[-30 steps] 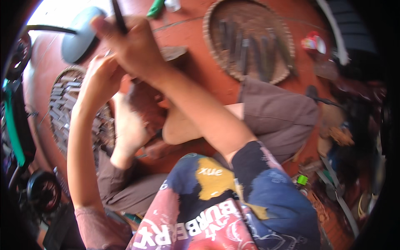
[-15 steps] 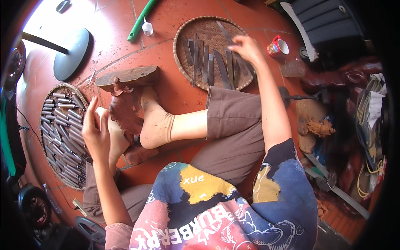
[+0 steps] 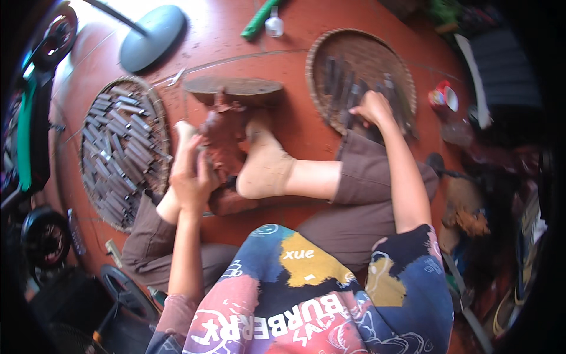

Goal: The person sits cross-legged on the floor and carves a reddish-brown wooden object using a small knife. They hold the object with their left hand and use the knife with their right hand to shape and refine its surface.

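My right hand reaches into a round woven tray at the right. Its fingers are curled onto one of several long, flat metal blades; blur hides the exact grip. My left hand is held upright beside a reddish-brown wood carving, fingers stretched up, thumb apart, with nothing seen in it. The carving lies between my feet, its upper end against a thick wooden block. My sock-covered foot presses beside it.
At the left, a second woven tray is full of short metal carving tools. Beyond stand a round dark base, a green tube and a small white bottle. A red mug sits right of the blades.
The view has shifted, so the floor things appear further right. My right hand has come down from the tray's far side to its near blades. My left hand has moved closer to the carving.
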### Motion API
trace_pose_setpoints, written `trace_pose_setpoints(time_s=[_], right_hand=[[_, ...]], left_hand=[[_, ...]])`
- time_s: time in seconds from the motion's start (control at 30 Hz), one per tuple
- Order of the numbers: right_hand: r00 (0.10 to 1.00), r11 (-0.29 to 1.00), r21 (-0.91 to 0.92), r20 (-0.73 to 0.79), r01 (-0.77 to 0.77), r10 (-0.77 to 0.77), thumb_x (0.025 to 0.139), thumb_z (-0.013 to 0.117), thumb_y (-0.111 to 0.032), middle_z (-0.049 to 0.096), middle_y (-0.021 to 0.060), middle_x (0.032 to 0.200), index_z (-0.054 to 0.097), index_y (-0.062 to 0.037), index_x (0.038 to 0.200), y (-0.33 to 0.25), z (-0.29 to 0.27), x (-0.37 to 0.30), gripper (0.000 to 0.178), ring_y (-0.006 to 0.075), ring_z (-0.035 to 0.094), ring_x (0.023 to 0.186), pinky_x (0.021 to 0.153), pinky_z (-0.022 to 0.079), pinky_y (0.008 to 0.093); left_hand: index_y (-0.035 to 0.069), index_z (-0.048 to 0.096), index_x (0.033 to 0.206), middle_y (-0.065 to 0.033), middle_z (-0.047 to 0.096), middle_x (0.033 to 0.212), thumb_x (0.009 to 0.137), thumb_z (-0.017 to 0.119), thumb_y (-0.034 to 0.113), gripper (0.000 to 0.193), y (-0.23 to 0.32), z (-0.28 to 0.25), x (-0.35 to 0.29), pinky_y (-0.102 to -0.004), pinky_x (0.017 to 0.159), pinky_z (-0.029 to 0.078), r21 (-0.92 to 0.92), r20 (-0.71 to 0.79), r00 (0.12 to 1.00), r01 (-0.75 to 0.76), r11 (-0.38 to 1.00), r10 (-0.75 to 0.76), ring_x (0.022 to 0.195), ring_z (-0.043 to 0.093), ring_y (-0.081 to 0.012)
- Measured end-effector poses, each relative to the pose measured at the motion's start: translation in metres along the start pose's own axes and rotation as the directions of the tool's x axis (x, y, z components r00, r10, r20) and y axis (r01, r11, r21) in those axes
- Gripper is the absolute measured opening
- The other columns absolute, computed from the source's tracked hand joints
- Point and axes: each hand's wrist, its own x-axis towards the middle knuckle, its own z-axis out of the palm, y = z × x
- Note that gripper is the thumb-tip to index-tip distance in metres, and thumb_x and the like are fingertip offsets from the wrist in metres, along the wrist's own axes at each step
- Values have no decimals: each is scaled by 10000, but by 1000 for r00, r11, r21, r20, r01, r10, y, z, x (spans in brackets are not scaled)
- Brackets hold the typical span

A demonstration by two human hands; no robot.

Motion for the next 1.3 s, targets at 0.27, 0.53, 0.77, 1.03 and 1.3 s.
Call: trace_pose_setpoints(time_s=[0.27,0.53,0.77,1.03,1.3], right_hand=[[975,972,206,212,-111,66,897,702,-151,697,131,688,661,89,816,12,22,10,256,195,677,509,486,555,341],[904,334,911,-86,241,-418,979,588,-106,620,81,864,570,-31,1138,-60,-33,-76,177,152,639,759,552,551,259],[683,-521,839,-291,-154,-671,1002,562,-94,663,142,1005,569,-28,1199,-156,-1,-74,208,295,671,983,898,550,447],[611,-21,962,-190,273,-769,957,652,-94,735,115,1001,713,20,1004,-212,27,-41,137,141,683,927,846,536,283],[748,-262,959,-254,111,-613,1021,539,-367,517,0,667,587,-38,879,-295,-34,-76,362,90,526,585,547,403,232]], left_hand=[[50,658,1191,-161,709,1107,888,633,99,308,7,-3,3,-402,949,506,69,1,1000,-22,997,22,1005,677,-333],[57,646,1229,-152,718,1049,872,657,102,360,6,-5,3,-428,946,512,71,23,1000,1,997,-3,958,684,-344],[40,561,1374,-271,501,1414,845,737,137,567,34,-9,11,-439,1042,443,-237,75,997,-2,972,21,1256,552,-405],[34,594,1288,-252,492,1353,774,808,190,578,60,6,35,-487,1066,334,-68,-36,997,64,996,-66,1247,457,-412],[-8,644,854,-138,655,714,821,766,114,176,55,-17,131,-368,579,485,-376,303,952,169,911,-51,598,648,-278]])
